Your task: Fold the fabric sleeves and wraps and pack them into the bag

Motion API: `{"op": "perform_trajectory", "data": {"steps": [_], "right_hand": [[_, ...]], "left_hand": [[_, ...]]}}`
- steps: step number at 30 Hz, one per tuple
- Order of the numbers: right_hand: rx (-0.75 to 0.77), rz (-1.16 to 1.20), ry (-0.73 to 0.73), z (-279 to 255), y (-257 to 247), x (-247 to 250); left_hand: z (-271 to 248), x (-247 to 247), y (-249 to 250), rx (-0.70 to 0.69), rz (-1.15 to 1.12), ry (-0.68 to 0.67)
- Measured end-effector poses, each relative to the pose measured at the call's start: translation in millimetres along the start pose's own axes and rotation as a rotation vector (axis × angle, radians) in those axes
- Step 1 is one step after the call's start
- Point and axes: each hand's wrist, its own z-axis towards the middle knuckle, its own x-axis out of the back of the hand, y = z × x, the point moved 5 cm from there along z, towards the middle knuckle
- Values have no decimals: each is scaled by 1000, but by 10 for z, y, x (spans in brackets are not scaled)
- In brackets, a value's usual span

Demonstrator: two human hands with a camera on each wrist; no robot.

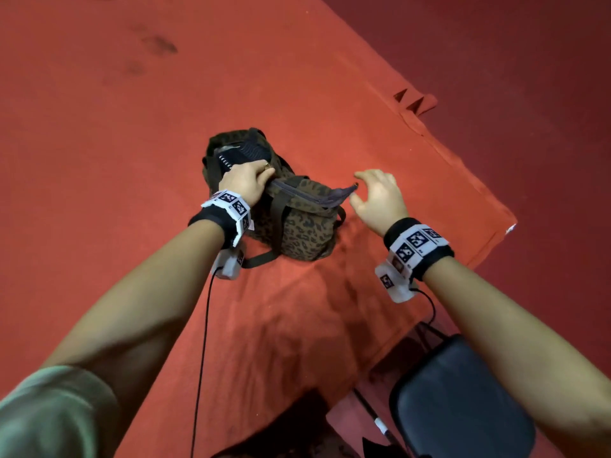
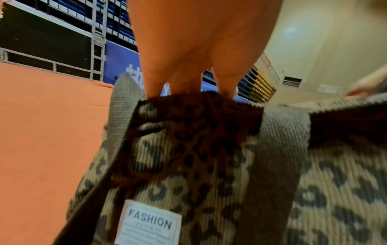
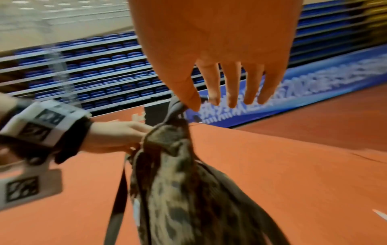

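A leopard-print bag (image 1: 304, 226) stands on the red cloth-covered table (image 1: 132, 110). My left hand (image 1: 256, 178) grips the bag's top rim beside the grey zipper (image 1: 310, 196); in the left wrist view its fingers (image 2: 184, 82) curl over the rim above a white FASHION label (image 2: 148, 222). Dark folded fabric with white marks (image 1: 243, 152) shows inside the open far end. My right hand (image 1: 373, 191) hovers with fingers spread at the zipper's right end. In the right wrist view its thumb (image 3: 188, 96) touches the grey zipper end tab (image 3: 177, 107).
A black chair seat (image 1: 463, 401) sits below the table's near right edge, with cables running from my wrists. The cloth's right edge (image 1: 463, 166) drops to dark red floor. Rows of blue stadium seats (image 3: 94, 74) fill the background.
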Motion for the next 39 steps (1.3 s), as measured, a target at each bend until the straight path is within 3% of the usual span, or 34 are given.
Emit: {"op": "perform_trajectory", "data": {"steps": [2,4,7,10,13,15,19,25,32,36,39], "right_hand": [[170,4,-1,103,-430,-120],[238,0,-69,194,-781,-267],[175,101,-243,376,-1045,-409],[161,-128,-360,426,-1065,-604],[267,-293,-320,385,-1037,-736],[308,-270,-261,384,-1018,-721],[367,-216,-152,418,-939,-608],[468,-56,-62,328,-710,-521],[473,-125,-129,407,-450,-324],[303,-171,-268,564,-363,-331],[327,-234,-295,626,-535,-476]], "left_hand": [[24,-6,-64,0,-28,-56],[43,12,-86,-7,-44,-63],[52,17,-119,-13,-78,-44],[74,8,-159,11,-198,-30],[84,-18,-101,-19,-111,-32],[93,-15,-89,-38,-1,23],[172,74,-144,5,-35,117],[260,53,-78,-18,99,135],[347,29,0,-10,163,139],[377,-100,44,-89,39,65],[425,-131,61,-173,40,-5]]}}
